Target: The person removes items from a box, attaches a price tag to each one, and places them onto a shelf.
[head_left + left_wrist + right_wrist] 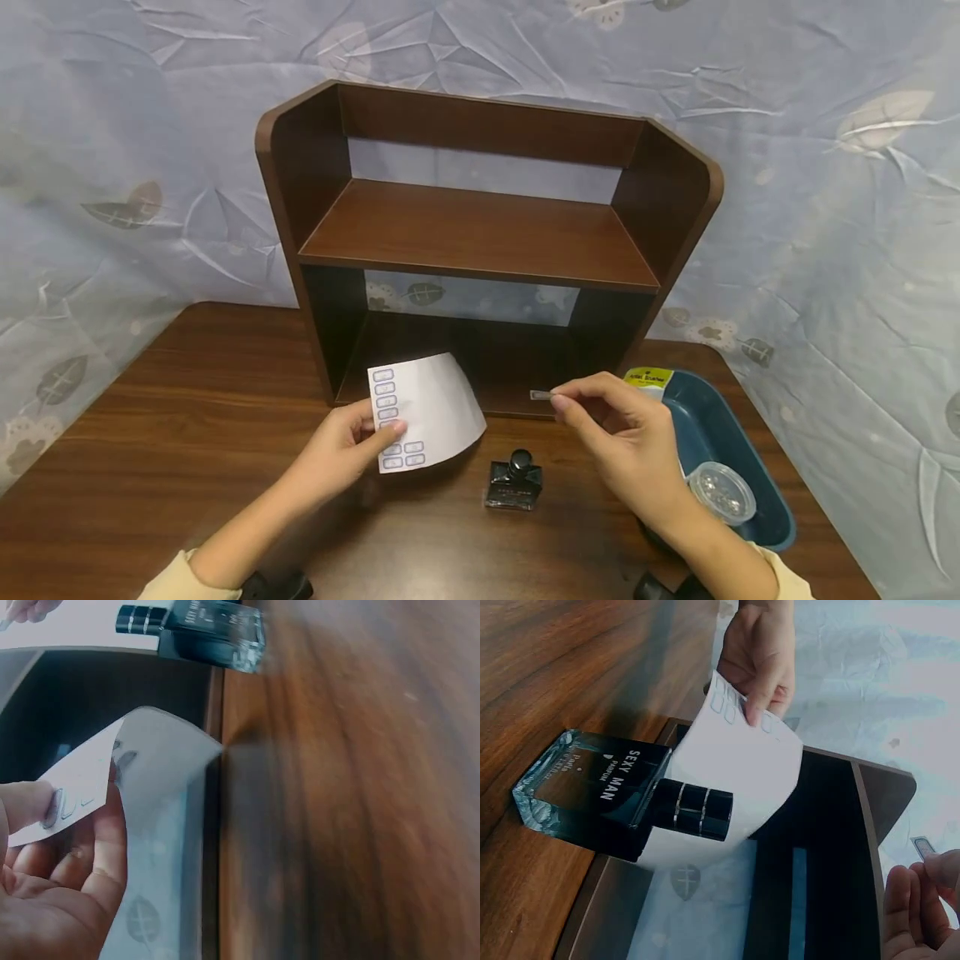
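Observation:
My left hand (348,442) pinches a white label sheet (431,400) by its left part, thumb on top and fingers beneath. Small blue-bordered labels run down the sheet's left edge and along its bottom corner, and its right side curls. Between thumb and fingertips, my right hand (626,442) pinches a small rectangular label (539,395) in front of the shelf's lower opening. A dark glass perfume bottle (513,482) with a black cap stands on the table between the hands. In the right wrist view the bottle (592,787) reads "SEXY MAN".
A brown two-tier wooden shelf (480,229) stands at the back of the wooden table (172,417). At the right, a blue tray (772,500) holds a round clear container (722,493) and a yellow-topped brush pack (649,377). Patterned cloth (825,250) hangs behind.

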Action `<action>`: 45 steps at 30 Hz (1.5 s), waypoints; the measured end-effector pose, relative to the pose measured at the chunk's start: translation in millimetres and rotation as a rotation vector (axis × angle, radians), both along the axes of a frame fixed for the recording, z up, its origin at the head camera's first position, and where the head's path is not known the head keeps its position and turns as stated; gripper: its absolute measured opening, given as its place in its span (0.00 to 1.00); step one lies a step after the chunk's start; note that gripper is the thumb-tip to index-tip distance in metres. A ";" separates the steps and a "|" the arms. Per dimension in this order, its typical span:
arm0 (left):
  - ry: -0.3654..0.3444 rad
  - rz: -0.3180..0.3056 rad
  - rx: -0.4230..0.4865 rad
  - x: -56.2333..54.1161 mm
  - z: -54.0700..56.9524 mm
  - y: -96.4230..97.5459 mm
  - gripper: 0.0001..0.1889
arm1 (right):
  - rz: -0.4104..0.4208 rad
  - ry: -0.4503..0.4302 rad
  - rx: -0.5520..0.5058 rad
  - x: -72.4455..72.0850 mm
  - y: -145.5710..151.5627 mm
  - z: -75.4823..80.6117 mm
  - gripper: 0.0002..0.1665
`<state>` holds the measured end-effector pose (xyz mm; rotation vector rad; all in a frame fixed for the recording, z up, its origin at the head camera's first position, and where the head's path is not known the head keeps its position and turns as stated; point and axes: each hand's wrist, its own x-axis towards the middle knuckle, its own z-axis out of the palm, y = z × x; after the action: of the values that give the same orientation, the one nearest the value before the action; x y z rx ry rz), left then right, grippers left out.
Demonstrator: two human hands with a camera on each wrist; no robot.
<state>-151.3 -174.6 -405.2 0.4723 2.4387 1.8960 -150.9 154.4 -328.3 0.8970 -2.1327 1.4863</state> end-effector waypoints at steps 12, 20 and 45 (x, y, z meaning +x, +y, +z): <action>-0.232 0.008 0.022 13.3 -15.3 -31.0 0.30 | 0.012 -0.078 -0.055 -1.5 1.3 -7.4 0.10; -0.187 0.144 -0.229 17.0 -23.2 -37.1 0.28 | 0.018 -0.128 -0.072 0.2 2.5 -8.8 0.10; -0.127 0.236 -0.766 17.8 -25.4 -45.1 0.54 | 0.031 -0.185 -0.044 3.6 1.6 -15.3 0.08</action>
<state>-133.5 -219.7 -430.6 0.0263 2.9368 0.8473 -147.2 156.0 -343.6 0.8081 -2.2140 1.6832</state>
